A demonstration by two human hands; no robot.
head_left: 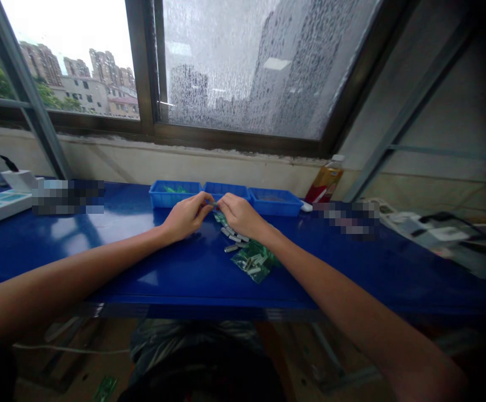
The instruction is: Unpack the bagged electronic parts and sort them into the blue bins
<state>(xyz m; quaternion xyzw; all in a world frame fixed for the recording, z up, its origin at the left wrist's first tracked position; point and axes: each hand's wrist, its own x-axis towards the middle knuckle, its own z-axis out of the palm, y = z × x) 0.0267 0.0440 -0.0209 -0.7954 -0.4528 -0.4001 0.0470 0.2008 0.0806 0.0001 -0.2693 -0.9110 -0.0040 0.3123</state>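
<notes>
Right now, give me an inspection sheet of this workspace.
Surface: glossy blue tabletop with reflections.
Job's things: elongated silvery pieces lie loose, more in or on a green-tinted plastic bag; three blue bins beyond.
Clutter: drink bottle right of the bins; pixelated objects at both sides.
Hands: left hand and right hand pinch a small item, too tiny to identify.
Cables: black cable by the left power strip; another at far right.
Surroundings: window with droplets, buildings outside.
</notes>
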